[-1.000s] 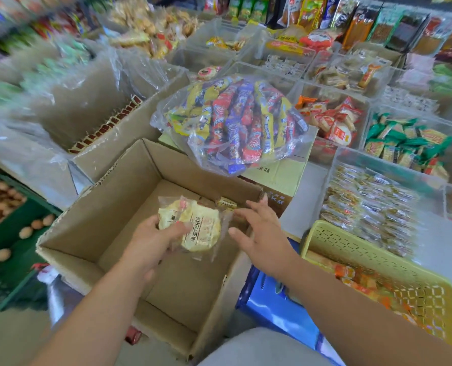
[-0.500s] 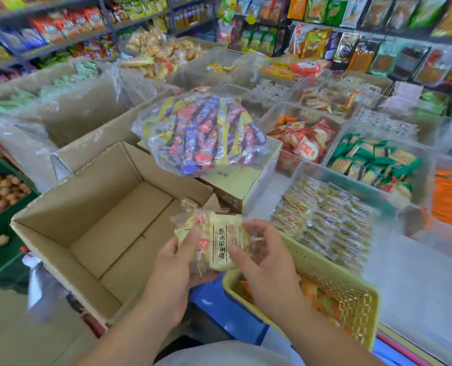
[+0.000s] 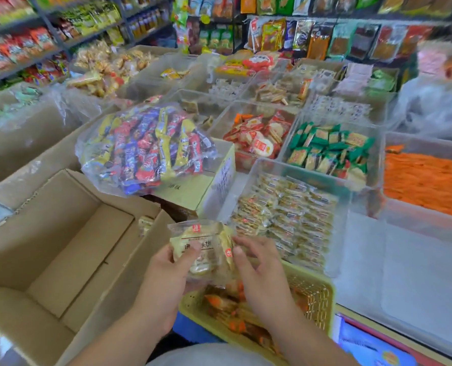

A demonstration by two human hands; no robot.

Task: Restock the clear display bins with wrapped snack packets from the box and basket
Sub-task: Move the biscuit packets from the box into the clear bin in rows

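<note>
Head camera, looking down: my left hand [image 3: 164, 281] grips a pale wrapped snack packet [image 3: 203, 247] by its left side, thumb across the front. My right hand [image 3: 262, 281] pinches its right edge, probably to steady it for placing. I hold the packet above the yellow basket [image 3: 325, 294], just short of the clear bin [image 3: 298, 170] of similar packets. At my left, the cardboard box [image 3: 61, 260] looks nearly empty.

box [image 3: 61, 249] left, basket [image 3: 322, 294] right (bins [image 3: 298, 170] behind)
</note>
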